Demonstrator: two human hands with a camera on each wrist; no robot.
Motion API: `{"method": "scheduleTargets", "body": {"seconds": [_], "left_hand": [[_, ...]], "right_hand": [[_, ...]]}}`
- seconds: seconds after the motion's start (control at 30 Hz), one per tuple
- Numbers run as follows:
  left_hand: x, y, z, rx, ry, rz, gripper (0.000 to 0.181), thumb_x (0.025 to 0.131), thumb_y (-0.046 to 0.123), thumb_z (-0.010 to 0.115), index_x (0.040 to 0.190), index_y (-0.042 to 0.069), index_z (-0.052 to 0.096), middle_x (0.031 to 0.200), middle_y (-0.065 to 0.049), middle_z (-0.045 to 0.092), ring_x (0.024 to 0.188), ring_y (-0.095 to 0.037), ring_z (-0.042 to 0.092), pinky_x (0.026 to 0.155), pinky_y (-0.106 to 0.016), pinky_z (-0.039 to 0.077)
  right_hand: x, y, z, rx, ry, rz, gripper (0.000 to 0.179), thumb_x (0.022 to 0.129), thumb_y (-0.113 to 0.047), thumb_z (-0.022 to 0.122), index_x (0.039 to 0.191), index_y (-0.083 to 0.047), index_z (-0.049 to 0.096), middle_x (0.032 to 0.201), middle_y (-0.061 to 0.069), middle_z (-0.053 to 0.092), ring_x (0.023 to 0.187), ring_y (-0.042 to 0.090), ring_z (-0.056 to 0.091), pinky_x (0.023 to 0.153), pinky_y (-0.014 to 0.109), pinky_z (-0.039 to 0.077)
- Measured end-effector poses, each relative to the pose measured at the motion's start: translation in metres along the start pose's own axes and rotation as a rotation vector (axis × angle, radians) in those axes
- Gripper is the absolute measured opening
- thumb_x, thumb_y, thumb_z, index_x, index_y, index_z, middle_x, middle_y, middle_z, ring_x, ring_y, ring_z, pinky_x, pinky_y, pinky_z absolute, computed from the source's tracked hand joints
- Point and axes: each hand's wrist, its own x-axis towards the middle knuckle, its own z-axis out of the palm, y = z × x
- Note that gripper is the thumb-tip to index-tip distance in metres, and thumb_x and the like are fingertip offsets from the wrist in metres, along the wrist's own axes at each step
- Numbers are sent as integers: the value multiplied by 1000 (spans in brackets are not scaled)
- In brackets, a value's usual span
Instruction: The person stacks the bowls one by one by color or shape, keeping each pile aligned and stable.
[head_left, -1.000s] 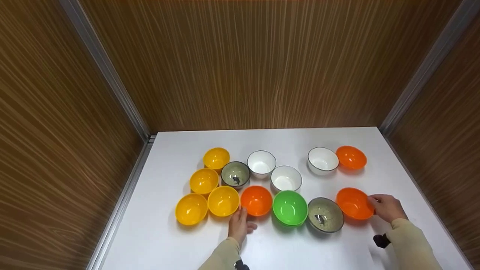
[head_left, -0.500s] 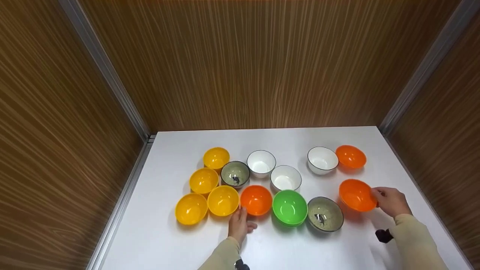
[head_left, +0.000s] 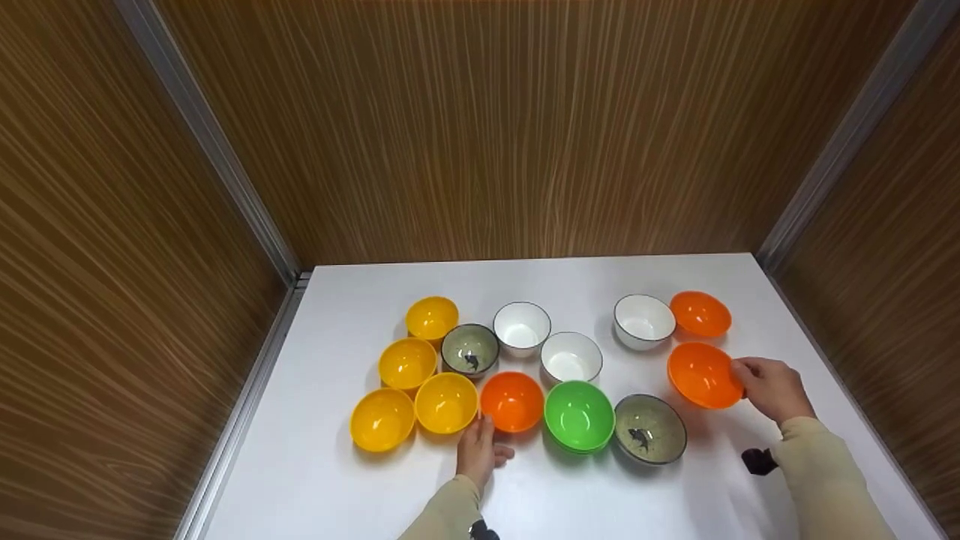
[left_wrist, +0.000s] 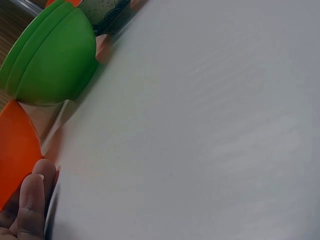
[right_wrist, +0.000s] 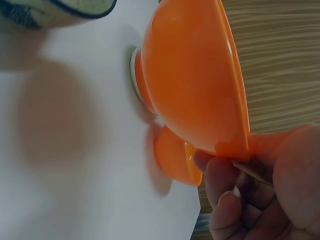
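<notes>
My right hand (head_left: 772,388) pinches the right rim of an orange bowl (head_left: 703,375). In the right wrist view this bowl (right_wrist: 195,75) hangs tilted above the table, thumb on one side of the rim and fingers on the other. My left hand (head_left: 478,452) rests at the front of another orange bowl (head_left: 512,401), its fingers loosely extended against the side. A green bowl stack (head_left: 580,416) stands right of that bowl, and a grey-green bowl (head_left: 650,429) with a dark fish-like mark sits beside the stack.
Several yellow bowls (head_left: 382,420) stand at the left around a second grey-green bowl (head_left: 470,349). White bowls (head_left: 571,357) stand behind the front row. At the back right, a white bowl (head_left: 644,321) touches a tilted orange bowl (head_left: 700,313). Wood-grain walls (head_left: 525,135) enclose the white table (head_left: 300,480).
The right hand has lifted its orange bowl off the table and carried it toward the back, lately also slightly left. My left hand has stayed at its bowl.
</notes>
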Motion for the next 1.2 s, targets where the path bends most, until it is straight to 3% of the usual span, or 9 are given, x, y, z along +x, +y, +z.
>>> {"method": "scheduleTargets", "body": {"seconds": [0.4, 0.7, 0.93, 1.2], "left_hand": [[-1, 1, 0, -27, -17, -38, 61, 101, 54, 33, 142, 11, 42, 84, -5, 69, 73, -18, 66, 69, -31, 54], [-1, 4, -1, -12, -23, -30, 57, 101, 51, 35, 139, 9, 45, 86, -5, 69, 72, -18, 66, 67, -31, 54], [0, 7, -1, -32, -39, -68, 56, 100, 51, 39, 139, 12, 47, 90, -5, 67, 73, -18, 65, 67, -30, 53], [1, 8, -1, -64, -41, -70, 57, 100, 51, 39, 140, 11, 46, 85, -7, 69, 71, -19, 66, 64, -30, 53]], "right_hand": [[8, -40, 15, -7, 46, -127, 48, 102, -34, 47, 126, 7, 57, 92, 14, 65, 76, 24, 58, 67, 30, 52], [17, -73, 35, -38, 101, -263, 30, 100, -20, 54, 112, 4, 66, 77, 10, 64, 63, 21, 56, 56, 29, 49], [22, -95, 51, 3, 53, -264, 30, 99, -19, 54, 114, 4, 64, 86, 12, 67, 66, 19, 60, 61, 29, 52], [26, -123, 69, 13, 47, -308, 26, 98, -17, 56, 111, 3, 67, 81, 10, 68, 63, 17, 60, 58, 30, 52]]}}
